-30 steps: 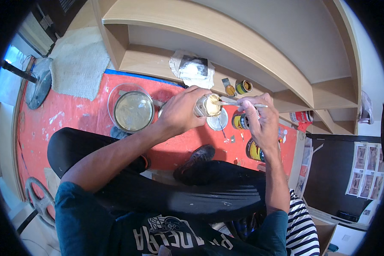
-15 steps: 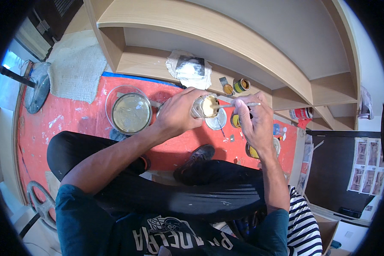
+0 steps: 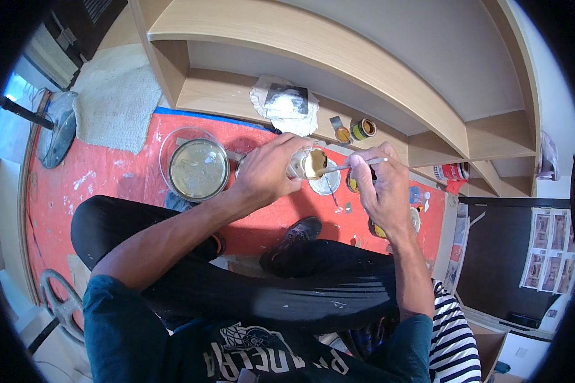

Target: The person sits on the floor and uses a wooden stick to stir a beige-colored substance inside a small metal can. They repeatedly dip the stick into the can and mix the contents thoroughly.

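Note:
My left hand [image 3: 269, 171] grips a small open tin can [image 3: 309, 164], tilted on its side with its mouth turned to the right and pale tan paste inside. My right hand [image 3: 379, 191] holds a thin metal stirring tool [image 3: 358, 165] whose tip reaches into the can's mouth. Both hands hover above a red floor sheet [image 3: 115, 172], just in front of a wooden shelf unit [image 3: 313, 70]. A round metal lid [image 3: 326, 184] lies on the sheet right below the can.
A glass bowl [image 3: 194, 166] of greyish liquid sits left of my hands. Small tins [image 3: 363, 129] and a crumpled white rag [image 3: 286, 105] rest on the bottom shelf. A yellow can [image 3: 380, 228] is partly hidden by my right wrist. My crossed legs [image 3: 249, 281] fill the foreground.
Both hands stay together at the can. The tool's tip has shifted slightly inside the can's mouth; the view has drifted a little.

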